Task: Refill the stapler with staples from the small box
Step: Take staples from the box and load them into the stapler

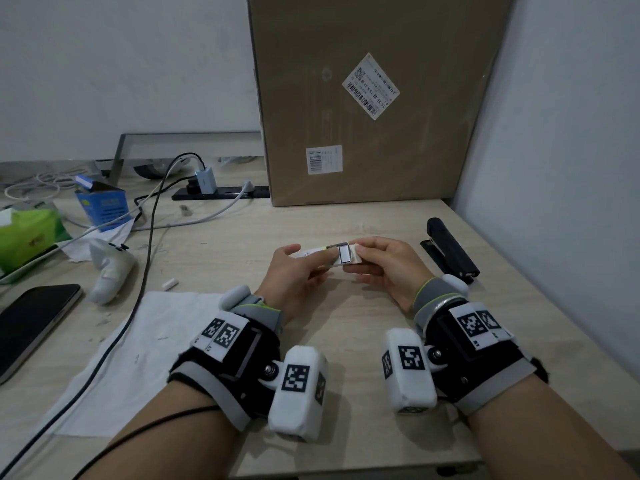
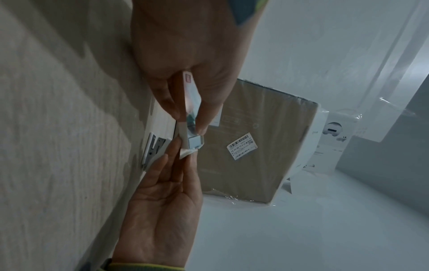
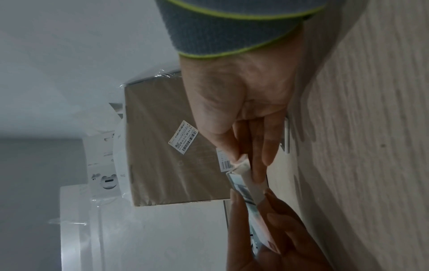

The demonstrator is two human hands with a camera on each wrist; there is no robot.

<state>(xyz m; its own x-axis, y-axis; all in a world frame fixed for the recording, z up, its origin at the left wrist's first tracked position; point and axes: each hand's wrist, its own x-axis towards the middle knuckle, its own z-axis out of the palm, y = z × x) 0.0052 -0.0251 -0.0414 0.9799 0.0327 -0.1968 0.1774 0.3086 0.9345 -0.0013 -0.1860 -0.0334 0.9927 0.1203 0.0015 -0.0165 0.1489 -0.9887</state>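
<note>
Your left hand (image 1: 294, 271) and right hand (image 1: 388, 263) pinch the small white cardboard staple box (image 1: 332, 253) mid-desk; tilt its open end and staples could spill.

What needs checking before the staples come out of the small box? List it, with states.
1. Grip on the small box: left hand on its body, right hand at its end: ok.
2. Box end open, staples showing: ok.
3. The stapler lying on the table beside the right hand: ok.
4. Stapler opened for loading: cannot tell.
</note>
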